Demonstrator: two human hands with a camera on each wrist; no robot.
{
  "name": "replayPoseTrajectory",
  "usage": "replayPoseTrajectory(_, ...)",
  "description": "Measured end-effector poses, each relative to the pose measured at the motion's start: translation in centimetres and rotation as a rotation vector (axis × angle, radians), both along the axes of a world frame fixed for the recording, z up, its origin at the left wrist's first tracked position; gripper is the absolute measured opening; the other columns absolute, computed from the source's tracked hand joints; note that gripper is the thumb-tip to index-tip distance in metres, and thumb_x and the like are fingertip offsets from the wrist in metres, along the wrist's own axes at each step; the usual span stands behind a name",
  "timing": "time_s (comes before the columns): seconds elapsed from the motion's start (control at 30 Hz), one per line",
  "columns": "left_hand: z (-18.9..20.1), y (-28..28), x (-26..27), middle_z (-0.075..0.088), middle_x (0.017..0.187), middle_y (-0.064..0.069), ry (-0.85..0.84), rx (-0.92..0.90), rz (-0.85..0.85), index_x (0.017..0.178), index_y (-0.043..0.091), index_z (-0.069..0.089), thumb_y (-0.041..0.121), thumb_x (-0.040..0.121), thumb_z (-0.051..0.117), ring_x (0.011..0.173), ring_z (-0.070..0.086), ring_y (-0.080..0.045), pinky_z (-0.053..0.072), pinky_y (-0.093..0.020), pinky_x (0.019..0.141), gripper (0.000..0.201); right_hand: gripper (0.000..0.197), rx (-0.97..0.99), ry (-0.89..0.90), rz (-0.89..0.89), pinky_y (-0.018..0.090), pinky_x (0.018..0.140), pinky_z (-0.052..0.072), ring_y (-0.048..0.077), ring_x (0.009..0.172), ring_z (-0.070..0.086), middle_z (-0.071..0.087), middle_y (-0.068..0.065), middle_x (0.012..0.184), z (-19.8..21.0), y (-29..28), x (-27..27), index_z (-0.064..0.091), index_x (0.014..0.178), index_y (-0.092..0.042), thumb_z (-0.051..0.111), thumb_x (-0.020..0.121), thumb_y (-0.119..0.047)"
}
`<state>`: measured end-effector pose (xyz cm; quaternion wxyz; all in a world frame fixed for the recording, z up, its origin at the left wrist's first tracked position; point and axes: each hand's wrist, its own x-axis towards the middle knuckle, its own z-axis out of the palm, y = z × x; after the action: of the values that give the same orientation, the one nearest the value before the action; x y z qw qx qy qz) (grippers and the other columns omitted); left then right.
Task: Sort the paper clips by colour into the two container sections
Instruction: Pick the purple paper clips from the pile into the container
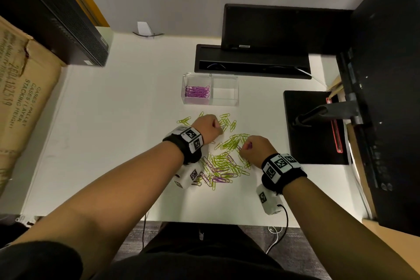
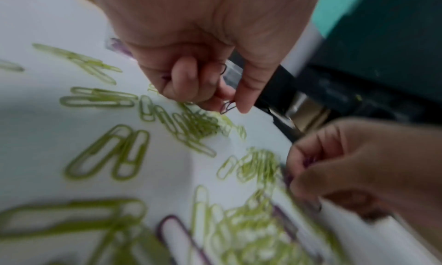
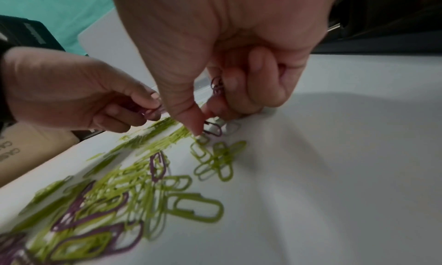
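Observation:
A clear two-section container (image 1: 236, 88) stands at the back of the white table; its left section holds purple clips (image 1: 197, 91) and the right section looks empty. A mixed pile of green and purple paper clips (image 1: 223, 159) lies in front of it. My left hand (image 1: 218, 126) hovers over the pile's far side and pinches a purple clip (image 2: 228, 106), with more purple clips (image 2: 222, 69) tucked in its curled fingers. On the pile's right edge my right hand (image 1: 244, 146) pinches a purple clip (image 3: 214, 130) lying on the table. It holds other purple clips (image 3: 217, 85) in its palm.
A black monitor base (image 1: 316, 127) lies close to the right of the pile. A black cable box (image 1: 252, 61) sits behind the container. A cardboard box (image 1: 22, 102) and a black computer case (image 1: 56, 13) stand at the left. The table's front edge (image 1: 204, 220) is near my body.

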<state>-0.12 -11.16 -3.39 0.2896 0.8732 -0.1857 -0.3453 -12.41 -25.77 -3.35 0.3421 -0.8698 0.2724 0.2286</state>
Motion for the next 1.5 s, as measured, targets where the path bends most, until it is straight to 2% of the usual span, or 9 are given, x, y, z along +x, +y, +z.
replayPoseTrajectory(0.1,0.7,1.2,0.7,0.061,0.08,0.002,0.168,-0.168,0.203,0.083,0.015,0.06,0.02,0.083,0.068,0.071,0.055,-0.011,0.044,-0.023,0.063,0.01,0.009,0.103,-0.083,-0.079,0.026,0.063,0.044,0.017,0.069,0.053,0.059,0.002,0.071,-0.1,-0.5,0.3,0.06,0.071,-0.011,0.065,0.078,-0.012)
replayPoseTrajectory(0.27,0.6,3.0,1.0,0.06,0.063,0.005,0.42,-0.296,0.394,0.106,0.015,0.065,0.006,0.089,0.061,0.049,0.045,-0.007,0.035,-0.016,0.046,0.02,0.025,0.534,-0.107,-0.38,0.023,0.046,0.035,0.014,0.052,0.045,0.059,0.005,0.074,0.5,-0.8,1.1,0.064,0.108,-0.013,0.059,0.086,-0.005)
replayPoseTrajectory(0.43,0.4,4.6,0.2,0.048,0.056,-0.003,0.573,-0.324,0.466,0.079,0.012,0.061,-0.003,0.088,0.038,0.034,0.04,-0.008,0.025,-0.012,0.038,0.029,0.016,0.726,-0.047,-0.466,0.027,0.045,0.027,0.021,0.047,0.042,0.049,0.012,0.063,0.9,0.1,1.1,0.062,0.079,-0.007,0.048,0.087,-0.009)
replayPoseTrajectory(0.67,0.2,5.4,-1.0,0.04,0.045,-0.003,0.701,-0.302,0.478,0.07,0.006,0.054,-0.001,0.088,0.029,0.033,0.042,-0.014,0.03,-0.013,0.034,0.031,0.03,0.168,0.066,0.036,0.028,0.053,0.045,0.019,0.054,0.051,0.054,0.007,0.062,0.7,1.9,1.0,0.052,0.063,-0.013,0.072,0.079,-0.029)
replayPoseTrajectory(0.8,0.8,5.5,-1.2,0.051,0.037,-0.002,0.659,-0.249,0.412,0.067,0.004,0.049,-0.008,0.083,0.024,0.028,0.041,-0.012,0.032,-0.013,0.031,0.033,0.025,-0.047,0.099,0.189,0.039,0.077,0.056,0.026,0.078,0.065,0.069,0.012,0.08,0.2,2.7,0.8,0.057,0.061,-0.014,0.07,0.078,-0.027)
replayPoseTrajectory(1.0,1.3,5.7,-0.9,0.048,0.045,-0.006,0.613,-0.209,0.339,0.062,0.006,0.049,-0.007,0.079,0.027,0.029,0.042,-0.014,0.034,-0.015,0.033,0.031,0.016,0.078,0.094,0.181,0.03,0.057,0.04,0.018,0.061,0.047,0.048,0.006,0.064,0.5,2.7,1.4,0.05,0.06,-0.016,0.055,0.074,-0.011)
replayPoseTrajectory(1.23,2.2,5.7,-1.2,0.039,0.056,-0.006,0.649,-0.129,0.284,0.071,0.006,0.054,-0.004,0.084,0.026,0.039,0.04,-0.015,0.035,-0.016,0.036,0.033,0.013,0.159,0.093,0.214,0.022,0.048,0.038,0.013,0.053,0.048,0.058,-0.001,0.061,3.0,1.5,3.8,0.065,0.069,-0.009,0.07,0.079,-0.016)
replayPoseTrajectory(1.33,2.3,5.7,-1.6,0.049,0.068,-0.002,0.407,-0.021,0.062,0.085,0.002,0.066,0.008,0.091,0.044,0.057,0.044,-0.015,0.036,-0.021,0.051,0.024,0.005,0.202,0.128,0.235,0.021,0.042,0.035,0.008,0.044,0.047,0.062,-0.004,0.063,3.9,0.9,5.1,0.071,0.084,-0.009,0.068,0.081,-0.011)
replayPoseTrajectory(1.5,0.8,7.0,-2.7,0.056,0.081,0.006,0.017,0.155,-0.404,0.103,0.025,0.063,0.031,0.086,0.063,0.076,0.053,-0.013,0.043,-0.024,0.07,0.018,0.024,0.178,0.075,0.246,0.015,0.038,0.035,0.008,0.046,0.044,0.066,0.0,0.077,5.5,0.5,7.7,0.072,0.1,-0.008,0.057,0.093,-0.024)
